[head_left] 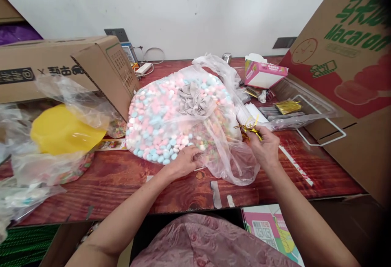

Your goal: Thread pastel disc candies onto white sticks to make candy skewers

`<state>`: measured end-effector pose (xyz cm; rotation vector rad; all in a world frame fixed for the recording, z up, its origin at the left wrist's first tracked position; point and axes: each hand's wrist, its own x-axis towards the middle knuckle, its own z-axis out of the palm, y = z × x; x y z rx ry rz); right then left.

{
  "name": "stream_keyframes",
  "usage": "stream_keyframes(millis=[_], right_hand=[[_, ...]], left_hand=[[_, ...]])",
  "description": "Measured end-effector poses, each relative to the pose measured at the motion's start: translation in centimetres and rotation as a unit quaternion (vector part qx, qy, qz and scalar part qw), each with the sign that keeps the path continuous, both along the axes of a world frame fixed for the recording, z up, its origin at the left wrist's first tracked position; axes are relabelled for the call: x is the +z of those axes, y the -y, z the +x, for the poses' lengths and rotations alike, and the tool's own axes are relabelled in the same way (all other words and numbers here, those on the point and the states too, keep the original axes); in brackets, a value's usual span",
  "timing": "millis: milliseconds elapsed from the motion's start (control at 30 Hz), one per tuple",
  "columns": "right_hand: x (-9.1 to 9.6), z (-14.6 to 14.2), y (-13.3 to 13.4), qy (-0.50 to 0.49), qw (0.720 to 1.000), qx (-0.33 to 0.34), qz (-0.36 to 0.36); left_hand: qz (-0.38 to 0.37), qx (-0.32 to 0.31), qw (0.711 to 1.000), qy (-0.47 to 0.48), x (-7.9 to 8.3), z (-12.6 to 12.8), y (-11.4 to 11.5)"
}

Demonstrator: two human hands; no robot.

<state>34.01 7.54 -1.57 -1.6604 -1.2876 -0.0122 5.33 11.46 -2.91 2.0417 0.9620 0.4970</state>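
A large clear plastic bag [155, 124] full of pink, blue and white candies lies on the table in front of me. Against its front edge, my left hand [185, 162] has its fingers curled on a clear bag [233, 163] of small multicoloured candies, which lies partly over the large one. My right hand [265, 145] is closed around a bunch of gold twist ties [252, 131], just right of the bags. A crumpled grey cloth-like bundle [194, 100] rests on top of the large bag.
At right, a clear plastic tray [317, 108] holds more gold ties [287, 107], beside a tall Macaron carton [345, 67]. A pink box [265, 73] stands behind. Left are a cardboard box [105, 69], a yellow sheet-like item [65, 130] and plastic bags [49, 167].
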Motion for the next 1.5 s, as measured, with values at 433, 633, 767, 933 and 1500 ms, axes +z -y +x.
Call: stream_keyframes(millis=[433, 633, 767, 933, 1500], right_hand=[[-4.8, 0.5, -2.4, 0.003, 0.971, 0.021, -0.238], [-0.9, 0.3, -1.0, 0.092, 0.957, -0.028, -0.275], [0.0, 0.0, 2.0, 0.219, 0.948, -0.069, -0.222], [-2.4, -0.6, 3.8, 0.22, 0.962, 0.013, -0.161], [-2.4, 5.0, 5.2, 0.222, 0.955, -0.038, -0.193]], left_hand=[[0.287, -0.042, 0.951, -0.102, -0.7, -3.8, 3.6], [0.302, -0.033, 0.951, -0.057, -1.6, -4.7, 4.3], [0.31, -0.043, 0.949, -0.042, -1.4, -4.8, 4.5], [0.297, -0.042, 0.953, -0.038, -1.3, -4.8, 5.0], [0.308, -0.063, 0.949, -0.008, -1.7, -3.7, 7.3]])
